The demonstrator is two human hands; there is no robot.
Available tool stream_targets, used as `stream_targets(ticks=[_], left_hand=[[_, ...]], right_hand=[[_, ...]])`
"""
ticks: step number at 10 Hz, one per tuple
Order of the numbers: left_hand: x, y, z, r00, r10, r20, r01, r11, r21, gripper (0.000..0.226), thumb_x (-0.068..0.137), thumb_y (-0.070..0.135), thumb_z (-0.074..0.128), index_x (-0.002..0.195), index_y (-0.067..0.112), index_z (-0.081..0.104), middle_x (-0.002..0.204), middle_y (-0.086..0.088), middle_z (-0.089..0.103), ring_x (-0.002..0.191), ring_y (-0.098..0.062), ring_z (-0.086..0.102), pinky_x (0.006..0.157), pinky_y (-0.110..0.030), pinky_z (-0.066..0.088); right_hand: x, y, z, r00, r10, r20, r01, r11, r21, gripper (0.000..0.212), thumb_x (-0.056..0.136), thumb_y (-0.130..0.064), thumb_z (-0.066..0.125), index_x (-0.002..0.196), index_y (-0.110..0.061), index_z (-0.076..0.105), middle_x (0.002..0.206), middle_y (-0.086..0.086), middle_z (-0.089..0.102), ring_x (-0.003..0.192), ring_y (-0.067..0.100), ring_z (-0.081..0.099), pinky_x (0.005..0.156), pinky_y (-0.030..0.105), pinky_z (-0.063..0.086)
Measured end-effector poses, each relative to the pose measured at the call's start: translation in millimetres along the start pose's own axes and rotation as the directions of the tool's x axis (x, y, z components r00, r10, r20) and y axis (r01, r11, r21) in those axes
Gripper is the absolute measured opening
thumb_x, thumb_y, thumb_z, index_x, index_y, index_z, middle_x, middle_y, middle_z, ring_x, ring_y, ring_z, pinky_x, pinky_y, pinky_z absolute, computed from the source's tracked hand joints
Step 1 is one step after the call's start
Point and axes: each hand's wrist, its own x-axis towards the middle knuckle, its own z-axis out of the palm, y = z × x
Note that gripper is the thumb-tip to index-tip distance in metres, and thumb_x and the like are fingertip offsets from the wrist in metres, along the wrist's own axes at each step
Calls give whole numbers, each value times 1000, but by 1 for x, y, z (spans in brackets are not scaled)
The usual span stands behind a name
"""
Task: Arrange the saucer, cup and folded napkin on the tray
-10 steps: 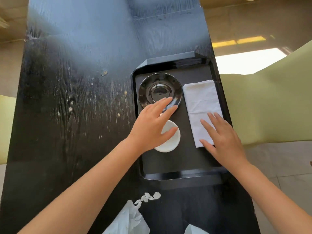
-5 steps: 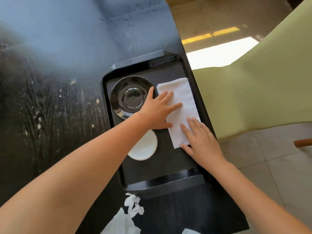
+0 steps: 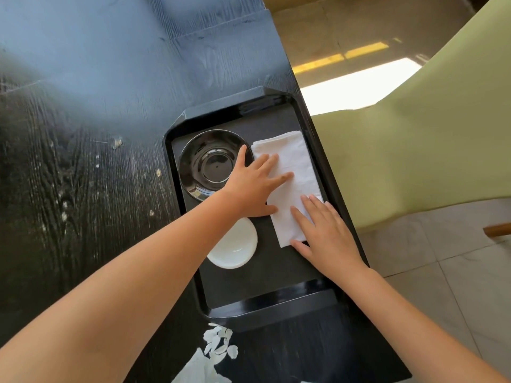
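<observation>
A black tray (image 3: 272,302) lies at the right edge of a dark wooden table. On its far left sits a glossy black saucer (image 3: 206,161). A white cup (image 3: 235,248) stands nearer me, partly hidden under my left forearm. A folded white napkin (image 3: 294,167) lies along the tray's right side. My left hand (image 3: 255,186) rests flat, fingers spread, on the napkin's left part, its little finger by the saucer's rim. My right hand (image 3: 323,230) lies flat on the napkin's near end. Neither hand grips anything.
The dark table (image 3: 91,167) stretches left and far of the tray. White paper scraps (image 3: 219,345) and crumpled tissue (image 3: 199,369) lie near its front edge. A pale green chair (image 3: 420,150) stands close on the right over a tiled floor (image 3: 456,275).
My left hand has left the cup and saucer and moved right onto the napkin, where it now lies flat. My right hand stays on the napkin's near end. The camera view shifted right.
</observation>
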Motion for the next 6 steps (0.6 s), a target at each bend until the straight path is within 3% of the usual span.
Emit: stream_targets(ticks=[2,3,4,5,6], left_hand=[[-14,1,-7,999,-30,20,31,998,-48,82,83,59,50,148,31,9,157,-11,9,144,-28,4,111,-60,-2],[-38,-8,-21,994,-92,-58,83,986,-144,77,84,57,50,147,26,18,154,-9,24,142,-27,15,114,-53,13],[-67,-19,-37,978,-191,-89,163,953,-256,66,84,53,50,140,21,35,134,-7,50,124,-26,44,97,-41,41],[-96,-34,-54,949,-314,-16,293,902,-316,50,83,52,50,120,18,51,111,-4,60,102,-25,57,76,-37,48],[-122,-53,-72,925,-368,92,376,858,-349,47,82,56,50,107,16,56,101,-2,64,92,-23,61,70,-35,48]], right_hand=[[1,-1,-13,998,-1,66,1,1000,-6,61,75,-34,73,128,-9,54,137,20,50,131,34,42,108,50,27],[11,-5,-36,993,21,118,-27,998,53,51,90,-35,53,136,-13,44,144,13,42,139,28,28,115,47,13],[29,-18,-71,993,26,117,-32,998,56,44,93,-38,45,132,-18,45,133,5,50,127,22,40,113,42,20],[52,-37,-112,985,20,173,-43,991,129,42,91,-36,48,129,-19,48,124,6,57,113,23,52,98,37,39],[71,-61,-152,964,-4,267,-56,975,216,41,90,-32,53,128,-18,50,125,7,58,111,24,55,90,37,47]])
